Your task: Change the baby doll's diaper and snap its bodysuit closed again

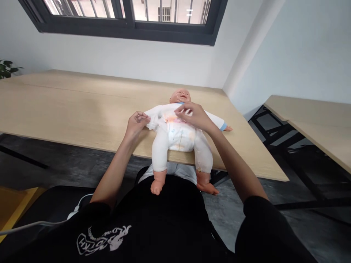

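Nearest: black shirt with white print on the chest; pale trousers just past the hem. To the left, white cable and, by the picture's edge, yellow object, too cut off to identify.

Next: bare feet of doll, past the near edge of counter. Doll on its back on the counter, legs towards the shirt. White covering on both legs; small brownish patch near the right-hand ankle.

About the doll's hips: white diaper, printed in orange, pink and blue, with a thin yellowish line down the front.

Left hand at the diaper's left side: thumb and fingertips pinching the bunched white edge. Right hand above the doll's belly, near the diaper's waist: fingers bent, thumb close to them. Cannot tell pinching from hovering there.

Beyond the hands: blue collar, doll's head, long white sleeves out to both sides. At right, blue cuff.

Farther: second table at right, plant at far left, pale wall, dark-framed window with bars outside.
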A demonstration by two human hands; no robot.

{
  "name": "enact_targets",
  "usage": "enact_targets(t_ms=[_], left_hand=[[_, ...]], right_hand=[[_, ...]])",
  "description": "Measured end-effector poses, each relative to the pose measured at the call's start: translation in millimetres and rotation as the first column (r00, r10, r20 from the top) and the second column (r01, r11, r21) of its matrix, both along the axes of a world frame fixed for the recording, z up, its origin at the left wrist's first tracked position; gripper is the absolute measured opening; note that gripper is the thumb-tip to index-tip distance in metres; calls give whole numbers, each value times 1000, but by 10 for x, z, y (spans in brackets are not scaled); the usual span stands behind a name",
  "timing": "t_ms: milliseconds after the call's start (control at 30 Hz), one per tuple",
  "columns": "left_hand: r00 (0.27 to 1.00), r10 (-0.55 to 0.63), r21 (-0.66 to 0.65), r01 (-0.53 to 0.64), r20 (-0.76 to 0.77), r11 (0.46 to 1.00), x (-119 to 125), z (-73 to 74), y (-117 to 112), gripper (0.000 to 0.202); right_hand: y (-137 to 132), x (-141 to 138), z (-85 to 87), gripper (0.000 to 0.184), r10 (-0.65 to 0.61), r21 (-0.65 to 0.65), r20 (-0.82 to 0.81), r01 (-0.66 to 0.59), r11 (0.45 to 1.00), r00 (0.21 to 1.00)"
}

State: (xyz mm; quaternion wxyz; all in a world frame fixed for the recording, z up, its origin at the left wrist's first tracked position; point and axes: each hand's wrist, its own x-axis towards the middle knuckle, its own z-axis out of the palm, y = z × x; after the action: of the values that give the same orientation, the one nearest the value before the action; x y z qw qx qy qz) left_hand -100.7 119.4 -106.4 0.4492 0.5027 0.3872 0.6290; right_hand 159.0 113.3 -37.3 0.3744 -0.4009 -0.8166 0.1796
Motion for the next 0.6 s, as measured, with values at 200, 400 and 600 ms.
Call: enact_targets(t_ms=[200,400,600], left_hand=[[972,-149,-43,159,179,986,0,51,-13,33],[955,-171,-115,203,241,972,-36,20,17,36],[950,-162,-180,214,267,960,-42,5,34,32]], right_hand=[[190,-727,51,26,206,-35,332,-207,978,921],[228,-826,-102,19,126,-43,335,-118,992,934],[251,-761,-133,9,214,-45,243,-209,977,946]])
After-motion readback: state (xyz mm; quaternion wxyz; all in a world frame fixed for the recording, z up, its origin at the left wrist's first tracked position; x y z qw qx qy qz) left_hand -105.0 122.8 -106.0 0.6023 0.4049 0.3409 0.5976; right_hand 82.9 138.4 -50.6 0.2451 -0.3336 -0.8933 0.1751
